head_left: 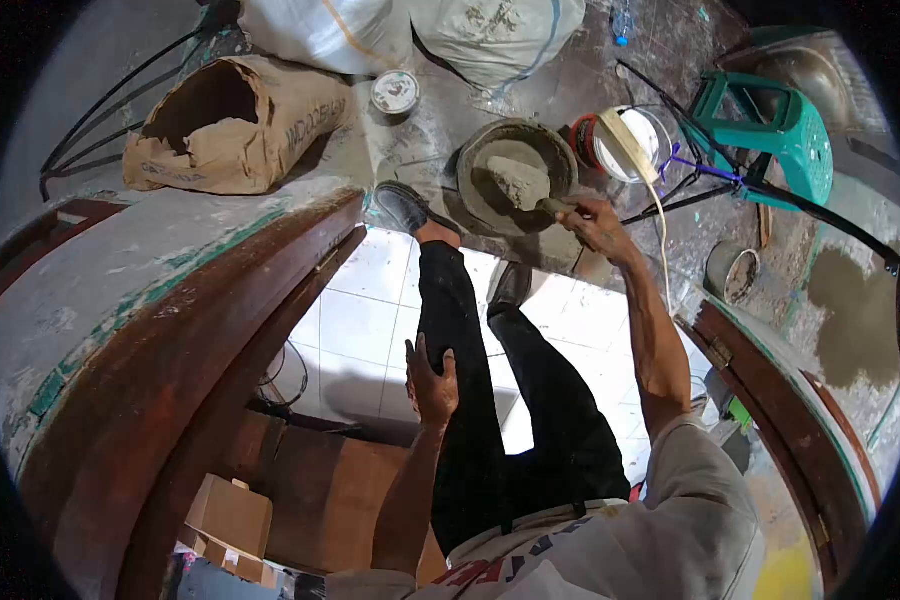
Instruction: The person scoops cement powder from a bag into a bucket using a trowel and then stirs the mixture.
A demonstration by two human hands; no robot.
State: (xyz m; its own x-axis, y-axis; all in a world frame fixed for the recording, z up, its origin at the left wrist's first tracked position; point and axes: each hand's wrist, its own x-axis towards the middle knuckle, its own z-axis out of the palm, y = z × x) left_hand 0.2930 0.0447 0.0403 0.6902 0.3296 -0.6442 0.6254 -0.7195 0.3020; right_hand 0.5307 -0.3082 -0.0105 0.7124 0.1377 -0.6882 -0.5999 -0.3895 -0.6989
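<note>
My right hand [595,222] reaches forward and grips the handle of a trowel [555,207] whose blade lies in a grey mortar heap [518,180] inside a round pan [480,160] on the floor. My left hand [432,380] rests flat on my left thigh, fingers spread over the black trousers [470,400]. My left shoe [402,208] stands beside the pan; my right shoe [510,283] is just behind it.
A torn brown cement bag [235,125] lies to the left, white sacks [400,30] behind. A white bucket [625,140], a green plastic stool [780,130] and black cables sit right. Brown door frames [200,360] flank the white tiled floor [355,320]. Cardboard boxes [230,520] lie bottom left.
</note>
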